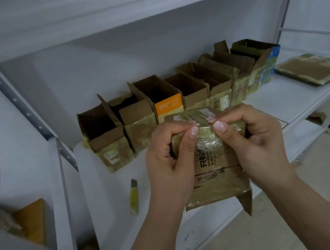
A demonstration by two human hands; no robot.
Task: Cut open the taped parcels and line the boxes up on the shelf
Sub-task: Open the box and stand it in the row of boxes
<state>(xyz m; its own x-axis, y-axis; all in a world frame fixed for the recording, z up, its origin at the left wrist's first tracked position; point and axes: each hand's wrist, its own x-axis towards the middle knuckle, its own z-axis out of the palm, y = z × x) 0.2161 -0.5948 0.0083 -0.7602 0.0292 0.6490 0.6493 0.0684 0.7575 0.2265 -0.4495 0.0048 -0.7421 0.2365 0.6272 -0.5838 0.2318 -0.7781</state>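
I hold a taped cardboard parcel [215, 173] upright over the front of the white shelf [297, 91]. My left hand [169, 158] grips its upper left corner and my right hand [255, 140] grips its upper right. Both thumbs press on the crinkled clear tape at the top edge. A flap hangs loose at the parcel's lower right corner. Behind it, a row of several opened boxes [157, 106] stands along the back of the shelf. A yellow utility knife [133, 196] lies on the shelf to the left of my hands.
A flat taped parcel [313, 69] lies at the shelf's far right. An upper shelf board overhangs the row. On the lower level at left sits a brown box with crumpled tape [30, 221]. Cardboard scraps [328, 122] lie on the floor at right.
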